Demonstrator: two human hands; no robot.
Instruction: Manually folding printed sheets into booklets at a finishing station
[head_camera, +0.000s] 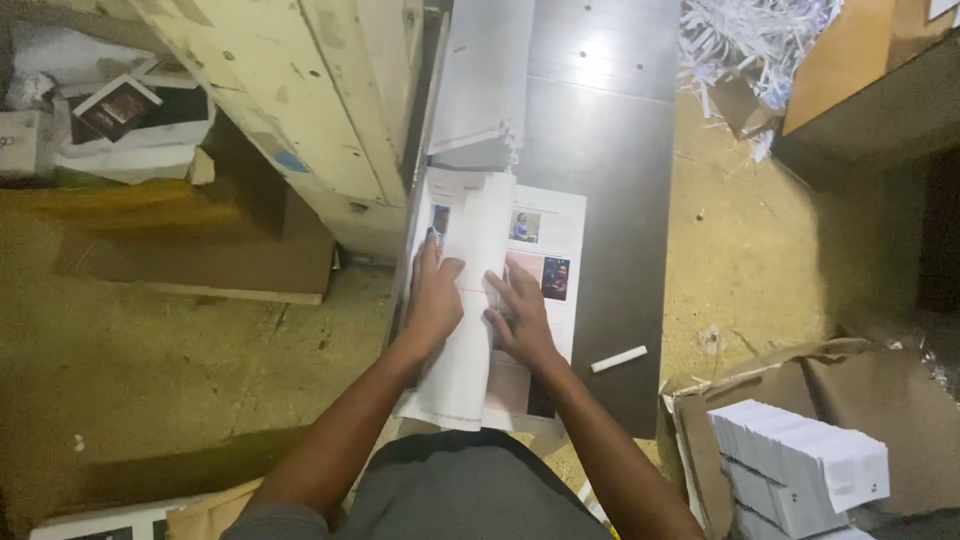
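Note:
A stack of printed sheets with small photos (548, 232) lies on a dark metal table (620, 200). Over it runs a folded white sheet (470, 340), lengthwise toward me. My left hand (432, 300) presses flat on the left part of that fold, fingers pointing away from me. My right hand (520, 315) lies flat beside it on the right, fingers spread over the fold and the printed page. Neither hand grips anything; both rest on the paper.
A second pile of white sheets (482, 90) sits further up the table against a worn cream machine body (310, 110). A small white stick (618, 359) lies on the table's right. A cardboard box of white paper bundles (800, 470) stands at lower right; shredded paper (750, 40) at upper right.

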